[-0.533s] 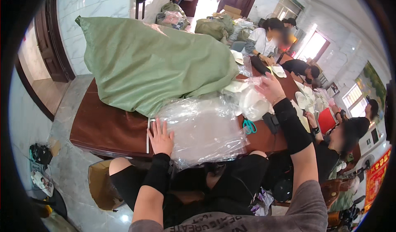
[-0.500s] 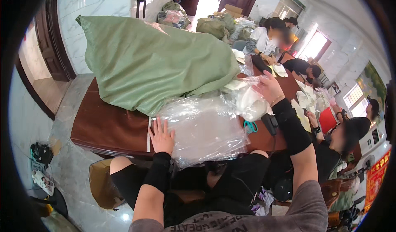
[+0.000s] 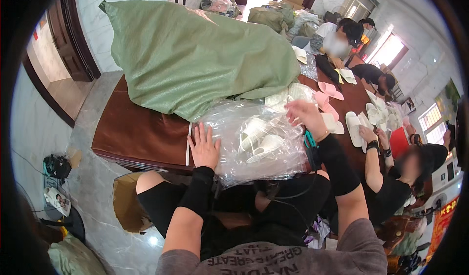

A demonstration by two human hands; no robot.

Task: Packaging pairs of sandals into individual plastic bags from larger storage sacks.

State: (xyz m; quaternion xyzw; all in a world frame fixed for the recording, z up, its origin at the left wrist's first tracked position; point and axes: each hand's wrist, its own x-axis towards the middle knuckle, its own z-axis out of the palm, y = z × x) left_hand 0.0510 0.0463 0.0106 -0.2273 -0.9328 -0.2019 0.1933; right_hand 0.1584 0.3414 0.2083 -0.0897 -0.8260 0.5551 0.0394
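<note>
A: Item one, the clear plastic bag [image 3: 254, 138]. Position?

B: On the near edge of the brown table [image 3: 132, 128], straight ahead of the person, its lower end hanging a little over the edge toward the lap. Long axis runs roughly left to right across the person's front. White slippers [image 3: 259, 140] show through the film, lying in the middle of the bag.

A: Item two, left hand [image 3: 205, 148]?

B: Flat, palm down, fingers spread and pointing away from the body, pressed on the left margin of the bag just beside a pale strip [image 3: 188, 145] that lies along that edge. Forearm in a black sleeve comes up from below, nearly straight.

A: Item three, right hand [image 3: 305, 116]?

B: Raised at the far right corner of the bag, fingers loosely curled. It touches or hovers at the film there; whether it pinches anything I cannot tell. Elbow bent, forearm sleeved in black, something teal [image 3: 309, 139] just by the wrist.

A: Which hand is nearer the slippers?

B: Both are close; the bag lies between them, left hand on the near-left side, right hand on the far-right side.

A: Surroundings?

B: A large green sack [image 3: 195, 55] on the table behind the bag, touching its far side. Pink slippers [image 3: 327, 94] and more white pairs [image 3: 354, 123] further right. Another person's hand [image 3: 367, 134] rests near those
</note>
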